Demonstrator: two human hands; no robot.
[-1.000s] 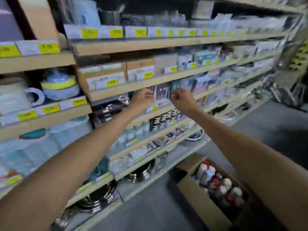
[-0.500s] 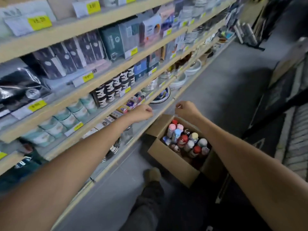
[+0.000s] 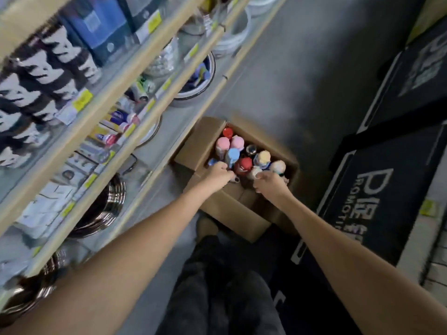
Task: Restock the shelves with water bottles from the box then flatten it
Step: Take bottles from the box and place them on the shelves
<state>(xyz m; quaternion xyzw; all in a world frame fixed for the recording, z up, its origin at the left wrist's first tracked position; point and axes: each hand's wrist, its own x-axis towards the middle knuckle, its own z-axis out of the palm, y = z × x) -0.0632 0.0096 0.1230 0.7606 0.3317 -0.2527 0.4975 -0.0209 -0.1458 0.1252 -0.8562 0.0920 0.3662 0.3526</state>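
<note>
Head view: a cardboard box (image 3: 229,209) stands open on the grey floor (image 3: 278,81), just beside the bottom edge of the shelves (image 3: 94,89), with its flaps folded outward. Water bottles (image 3: 233,154) are packed upright inside it, caps up, in red, pink, blue, yellow and cream. A red cap is seen at the far corner of the box, two pink caps next to it, and a second red cap near the middle.

Both arms are extended down into the box. The left hand (image 3: 221,172) is placed at the near left edge, its fingers curled over the bottle tops there; because of blur it cannot be told whether anything is gripped. The right hand (image 3: 268,183) is placed toward the near right corner, its thumb and fingers curled round a white-capped bottle (image 3: 256,171).

Packaged goods and yellow price labels are carried on the shelves along the left side, and stacked metal pots (image 3: 101,209) are seen on a lower level. Black panels (image 3: 377,201) with white lettering are seen at the right. The person's legs (image 3: 217,286), in dark trousers, are visible at the near side of the box.
</note>
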